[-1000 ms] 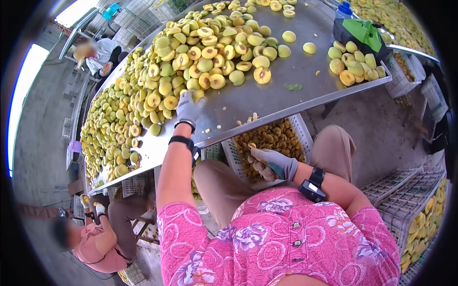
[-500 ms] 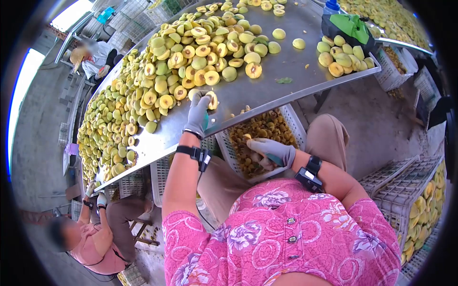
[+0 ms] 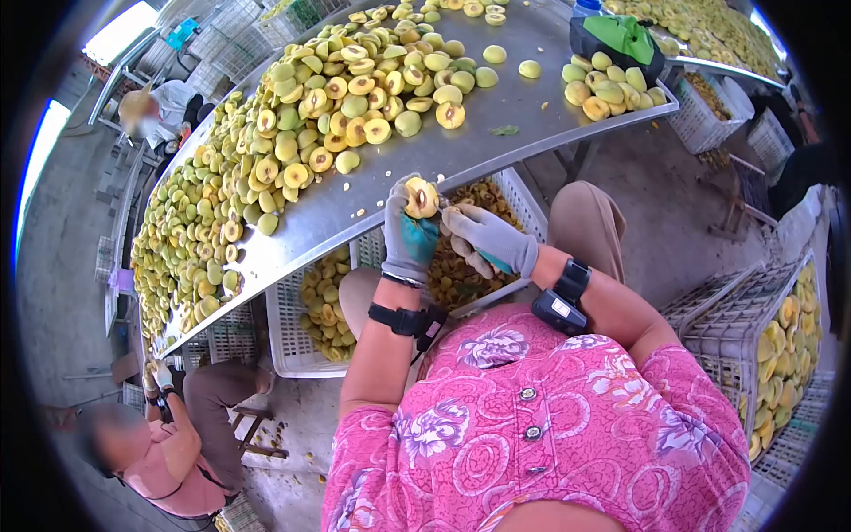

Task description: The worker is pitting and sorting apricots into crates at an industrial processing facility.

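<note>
My left hand (image 3: 409,232), in a grey glove with a teal patch, is closed around a peach half (image 3: 421,198). The yellow cut face is turned up, with a brown hollow or pit at its centre. My right hand (image 3: 489,238), gloved too, is closed with its fingertips at the right side of that peach half. A small dark object shows between them, too hidden to name. Both hands are just off the table edge, above a white crate (image 3: 534,206) of brown pits (image 3: 458,277). On the metal table (image 3: 399,168) lies a big heap of peach halves (image 3: 341,97).
A crate of peach halves (image 3: 324,306) stands under the table, left of my knees. At the table's right corner sit a small peach pile (image 3: 612,89) and a green-and-black bag (image 3: 620,40). Stacked crates (image 3: 736,346) stand at right. A co-worker (image 3: 177,443) sits at left; another person is behind.
My left hand has come back from the heap's edge with the peach half. My right hand has risen from the pit crate to meet it. The view has shifted slightly.
</note>
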Motion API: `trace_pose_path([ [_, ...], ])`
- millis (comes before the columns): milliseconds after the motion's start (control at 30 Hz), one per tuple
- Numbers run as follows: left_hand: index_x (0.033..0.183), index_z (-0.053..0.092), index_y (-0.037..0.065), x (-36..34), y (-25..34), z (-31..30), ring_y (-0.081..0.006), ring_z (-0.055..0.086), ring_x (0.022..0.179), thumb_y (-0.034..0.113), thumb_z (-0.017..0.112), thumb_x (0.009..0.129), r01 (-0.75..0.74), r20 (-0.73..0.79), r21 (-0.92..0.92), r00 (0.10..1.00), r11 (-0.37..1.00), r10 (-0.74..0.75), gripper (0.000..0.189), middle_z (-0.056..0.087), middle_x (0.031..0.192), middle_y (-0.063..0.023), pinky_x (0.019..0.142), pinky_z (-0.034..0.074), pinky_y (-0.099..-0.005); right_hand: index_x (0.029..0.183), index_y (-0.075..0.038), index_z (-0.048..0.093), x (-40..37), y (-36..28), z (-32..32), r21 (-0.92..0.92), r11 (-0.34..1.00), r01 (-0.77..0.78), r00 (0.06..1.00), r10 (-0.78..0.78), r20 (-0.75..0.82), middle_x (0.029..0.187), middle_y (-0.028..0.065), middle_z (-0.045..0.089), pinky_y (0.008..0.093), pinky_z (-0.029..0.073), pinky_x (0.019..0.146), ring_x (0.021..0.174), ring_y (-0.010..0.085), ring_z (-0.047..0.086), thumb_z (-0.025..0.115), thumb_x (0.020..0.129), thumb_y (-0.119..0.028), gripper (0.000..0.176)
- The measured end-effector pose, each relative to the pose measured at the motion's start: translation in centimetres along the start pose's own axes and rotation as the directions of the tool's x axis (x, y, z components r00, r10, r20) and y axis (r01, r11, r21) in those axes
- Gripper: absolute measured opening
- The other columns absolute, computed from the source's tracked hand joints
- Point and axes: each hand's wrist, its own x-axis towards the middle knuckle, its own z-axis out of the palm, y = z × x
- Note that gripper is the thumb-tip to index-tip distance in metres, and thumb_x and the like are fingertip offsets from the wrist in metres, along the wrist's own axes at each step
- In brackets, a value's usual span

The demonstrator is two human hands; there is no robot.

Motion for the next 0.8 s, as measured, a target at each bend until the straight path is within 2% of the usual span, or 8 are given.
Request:
trace_pose_path([
  [33, 0.118, 0.05, 0.003, -0.1, 0.0, 0.0, -0.0229, 0.059, 0.093, 0.024, 0.043, 0.097, 0.071, -0.009, -0.112, 0.997, 0.991, -0.073, 0.031, 0.057, 0.105, -0.0109, 0.084, 0.053, -0.0357, 0.098, -0.005, 0.048, -0.1, -0.2, 0.0, -0.002, 1.0, 0.001, 1.0, -0.001, -0.001, 0.061, 0.0008, 0.048, 0.0239, 0.033, 0.028, 0.032, 0.0095, 0.042, 0.041, 0.1, -0.037, 0.032],
  [133, 0.117, 0.05, 0.001, -0.6, -1.0, -0.2, -0.0232, 0.059, 0.096, 0.026, 0.04, 0.099, 0.007, 0.006, -0.026, 1.0, 1.0, -0.007, 0.032, 0.059, 0.104, -0.0123, 0.088, 0.051, -0.0365, 0.105, -0.006, 0.047, -0.8, -0.8, 0.3, -0.226, 0.968, 0.111, 0.99, -0.128, -0.064, 0.06, 0.0, 0.047, 0.0233, 0.033, 0.029, 0.034, 0.0083, 0.042, 0.042, 0.1, -0.033, 0.028],
  [200, 0.117, 0.05, 0.001, -0.7, -1.2, 0.0, -0.0228, 0.059, 0.095, 0.026, 0.04, 0.099, -0.008, 0.038, 0.013, 0.999, 1.0, 0.008, 0.032, 0.059, 0.103, -0.0124, 0.087, 0.051, -0.0355, 0.107, -0.006, 0.048, -1.2, -1.1, 0.5, -0.239, 0.965, 0.111, 0.989, -0.13, -0.065, 0.062, -0.0002, 0.047, 0.0242, 0.034, 0.03, 0.036, 0.008, 0.042, 0.044, 0.099, -0.035, 0.03],
  [300, 0.116, 0.051, 0.001, -1.3, -1.3, 0.8, -0.0223, 0.059, 0.094, 0.028, 0.041, 0.099, 0.06, 0.029, -0.138, 0.998, 0.989, -0.056, 0.034, 0.059, 0.102, -0.0122, 0.085, 0.051, -0.0342, 0.11, -0.006, 0.049, -1.3, -1.0, 0.5, -0.255, 0.961, 0.107, 0.991, -0.124, -0.051, 0.065, -0.0007, 0.046, 0.0254, 0.035, 0.031, 0.039, 0.008, 0.043, 0.046, 0.098, -0.036, 0.032],
  [500, 0.113, 0.051, 0.004, -2.4, -0.9, 2.8, -0.0195, 0.059, 0.089, 0.021, 0.04, 0.097, -0.002, 0.016, -0.028, 1.0, 1.0, 0.003, 0.026, 0.057, 0.1, -0.0099, 0.08, 0.052, -0.0319, 0.113, -0.006, 0.049, -0.5, 0.5, 0.8, -0.296, 0.939, 0.175, 0.981, -0.19, -0.025, 0.064, -0.0009, 0.047, 0.0264, 0.035, 0.031, 0.04, 0.0095, 0.045, 0.046, 0.098, -0.035, 0.032],
  [567, 0.109, 0.052, 0.004, -2.9, -0.7, 4.1, -0.0215, 0.06, 0.086, 0.026, 0.041, 0.098, -0.122, -0.064, -0.036, 0.991, 0.992, 0.12, 0.027, 0.058, 0.097, -0.0105, 0.077, 0.053, -0.0347, 0.113, -0.005, 0.049, -0.3, 1.0, 0.6, -0.298, 0.932, 0.208, 0.975, -0.223, -0.015, 0.065, -0.0002, 0.048, 0.0266, 0.035, 0.031, 0.039, 0.01, 0.045, 0.046, 0.099, -0.034, 0.033],
  [700, 0.101, 0.054, 0.003, -2.9, -0.3, 4.9, -0.0226, 0.06, 0.08, 0.033, 0.042, 0.1, -0.144, -0.176, 0.011, 0.974, 0.99, 0.143, 0.033, 0.059, 0.093, -0.0106, 0.07, 0.054, -0.036, 0.108, -0.004, 0.048, -1.4, 0.0, 1.0, -0.256, 0.962, 0.1, 0.995, -0.097, 0.026, 0.064, 0.0023, 0.048, 0.0276, 0.035, 0.029, 0.036, 0.0112, 0.044, 0.045, 0.099, -0.036, 0.033],
  [800, 0.095, 0.056, 0.004, -2.9, 0.3, 4.4, -0.0239, 0.061, 0.08, 0.047, 0.044, 0.098, 0.003, -0.128, -0.008, 0.992, 1.0, -0.004, 0.044, 0.06, 0.085, -0.0102, 0.072, 0.054, -0.0391, 0.103, -0.005, 0.048, -1.8, 0.3, 1.1, -0.199, 0.978, 0.065, 0.996, -0.051, 0.071, 0.063, 0.0033, 0.047, 0.0281, 0.035, 0.028, 0.035, 0.012, 0.043, 0.045, 0.098, -0.038, 0.033],
])
